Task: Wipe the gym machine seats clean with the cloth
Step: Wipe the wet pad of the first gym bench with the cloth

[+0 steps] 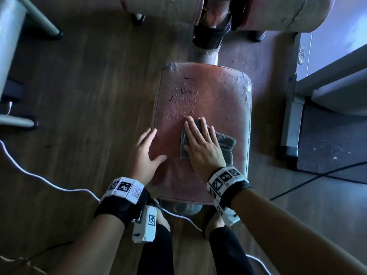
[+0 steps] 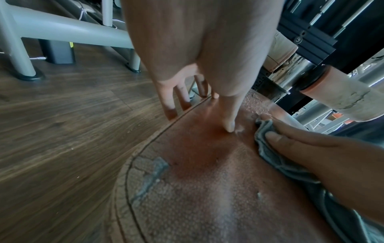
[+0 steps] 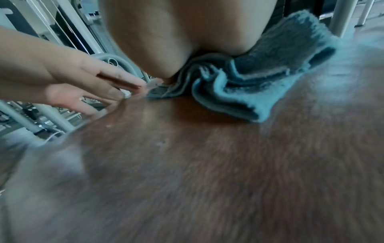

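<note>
A worn red-brown padded seat [image 1: 218, 100] fills the middle of the head view, with water droplets [image 1: 182, 102] and dark squiggles on its far half. My right hand [image 1: 200, 143] lies flat with straight fingers on a folded grey-blue cloth [image 1: 228, 141], pressing it onto the seat's middle. The cloth [image 3: 259, 78] bunches out from under the palm in the right wrist view. My left hand [image 1: 147, 149] rests open on the seat's left edge, thumb [image 2: 228, 121] on the pad, fingers [image 2: 170, 105] over the side. The cloth's edge [image 2: 268, 148] shows under my right fingers.
Two cracked roller pads [image 1: 164, 8] and a metal post [image 1: 206, 54] stand beyond the seat. Grey machine frames [image 1: 12, 56] flank the left, another frame [image 1: 294, 116] the right. White [image 1: 39, 177] and black [image 1: 317, 179] cables lie on the wooden floor. My feet stand under the seat's near end.
</note>
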